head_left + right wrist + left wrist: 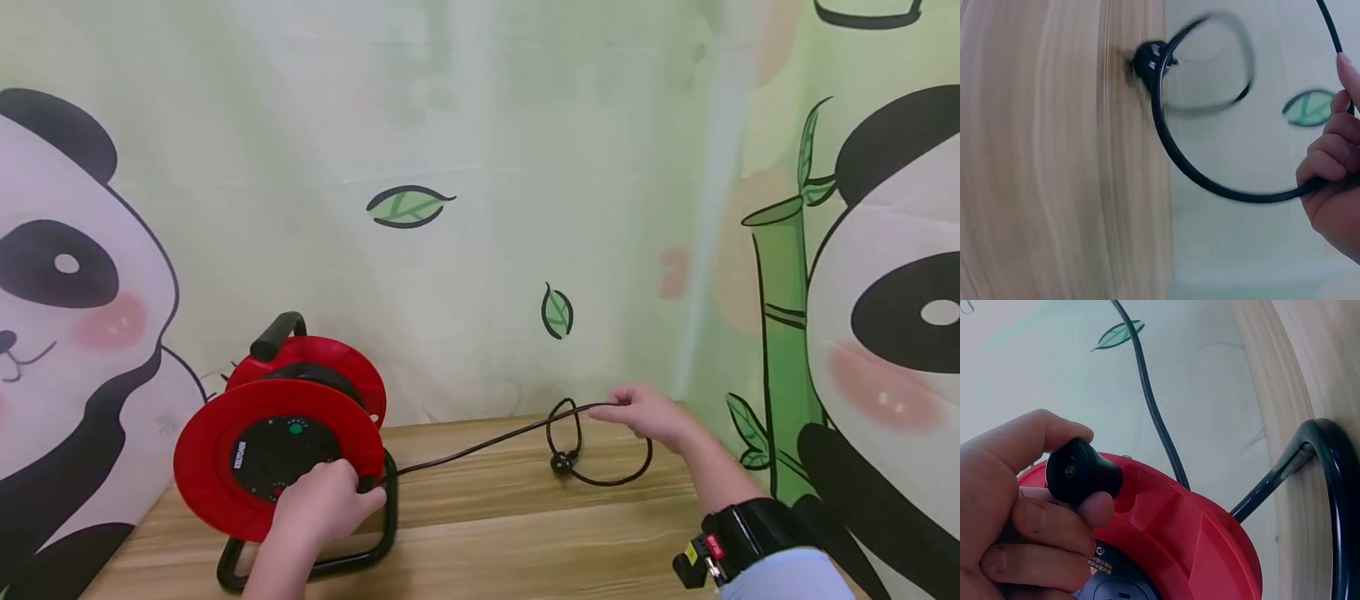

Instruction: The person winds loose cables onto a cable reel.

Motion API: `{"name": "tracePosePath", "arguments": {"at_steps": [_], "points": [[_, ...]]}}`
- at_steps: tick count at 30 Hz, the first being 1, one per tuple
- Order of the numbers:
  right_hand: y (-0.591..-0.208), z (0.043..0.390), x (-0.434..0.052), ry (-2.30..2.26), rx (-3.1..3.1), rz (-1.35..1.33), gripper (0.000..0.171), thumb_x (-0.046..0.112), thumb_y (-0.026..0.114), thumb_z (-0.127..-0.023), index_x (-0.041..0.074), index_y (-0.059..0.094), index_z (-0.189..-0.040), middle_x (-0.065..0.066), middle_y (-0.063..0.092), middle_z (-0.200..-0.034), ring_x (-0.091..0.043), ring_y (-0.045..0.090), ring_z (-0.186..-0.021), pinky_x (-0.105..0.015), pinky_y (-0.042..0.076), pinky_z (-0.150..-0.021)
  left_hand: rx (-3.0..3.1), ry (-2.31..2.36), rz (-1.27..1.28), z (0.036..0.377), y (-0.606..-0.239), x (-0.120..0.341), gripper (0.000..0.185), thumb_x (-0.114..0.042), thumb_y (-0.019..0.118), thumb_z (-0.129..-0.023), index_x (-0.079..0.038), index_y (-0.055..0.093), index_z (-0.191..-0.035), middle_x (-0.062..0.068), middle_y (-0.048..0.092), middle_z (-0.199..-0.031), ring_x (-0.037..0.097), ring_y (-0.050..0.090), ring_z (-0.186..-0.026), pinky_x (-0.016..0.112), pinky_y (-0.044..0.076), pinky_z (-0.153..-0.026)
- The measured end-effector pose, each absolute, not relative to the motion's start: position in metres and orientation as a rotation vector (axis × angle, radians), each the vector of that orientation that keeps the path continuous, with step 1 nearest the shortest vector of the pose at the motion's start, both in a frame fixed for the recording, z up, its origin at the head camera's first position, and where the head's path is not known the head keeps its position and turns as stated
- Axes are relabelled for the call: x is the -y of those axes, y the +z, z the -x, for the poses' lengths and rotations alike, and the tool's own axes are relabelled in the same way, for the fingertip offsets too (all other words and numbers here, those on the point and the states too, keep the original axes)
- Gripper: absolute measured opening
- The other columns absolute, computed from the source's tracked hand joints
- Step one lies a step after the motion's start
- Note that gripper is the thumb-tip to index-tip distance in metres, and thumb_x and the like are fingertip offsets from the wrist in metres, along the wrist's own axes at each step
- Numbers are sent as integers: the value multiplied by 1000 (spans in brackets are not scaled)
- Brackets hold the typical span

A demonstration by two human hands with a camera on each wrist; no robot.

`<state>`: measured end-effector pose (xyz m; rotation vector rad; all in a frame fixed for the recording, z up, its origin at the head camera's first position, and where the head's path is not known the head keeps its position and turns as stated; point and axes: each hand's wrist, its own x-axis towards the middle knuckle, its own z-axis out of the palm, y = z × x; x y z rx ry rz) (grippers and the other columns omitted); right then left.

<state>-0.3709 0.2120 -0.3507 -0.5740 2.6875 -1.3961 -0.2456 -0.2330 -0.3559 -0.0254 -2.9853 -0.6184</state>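
Note:
A red cable reel (202,467) with a black centre panel stands on the left of the wooden table. My left hand (318,504) pinches the reel's black crank knob (1082,472) between thumb and fingers, near the red rim. From the reel a black cable (480,452) runs to the right, rising slightly. My right hand (648,414) grips this cable, its fingers curled round it in the right wrist view. Beyond that hand the cable end hangs in a loop, with a black plug (562,462) close over the table.
The reel's black tube stand (390,517) rests on the wooden table (510,533). A black carrying handle (276,335) tops the reel. Behind the table hangs a pale green curtain (480,250) printed with pandas and leaves.

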Motion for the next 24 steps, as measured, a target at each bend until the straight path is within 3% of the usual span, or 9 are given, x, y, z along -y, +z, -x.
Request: {"name": "tracePosePath", "arguments": {"at_steps": [8, 13, 24], "points": [[-360, 375, -217, -1461, -2748, 557, 38, 39, 71, -96, 9, 61, -75, 1, 39, -69, -19, 37, -69, -35, 32, -65, 3000, -642, 5, 245, -357, 236, 35, -33, 72, -85, -12, 60, -60, 4, 55, -53, 19, 51, -51, 32, 38, -53], [-362, 374, -213, -1508, -2763, 521, 37, 35, 72, -96, 8, 57, -75, 0, 36, -67, -20, 36, -68, -35, 31, -62, 3015, -686, -10, 246, -359, 236, 32, -33, 72, -85, -12, 62, -62, 4, 56, -54, 20, 52, -52, 32, 38, -53], [-366, 372, -201, -1541, -2756, 511, 33, 36, 71, -97, 7, 65, -83, 0, 40, -70, -21, 38, -72, -37, 32, -63, 3069, -776, -32, 249, -362, 244, 34, -33, 74, -83, -11, 61, -61, 5, 54, -54, 20, 51, -53, 32, 35, -54]]}}
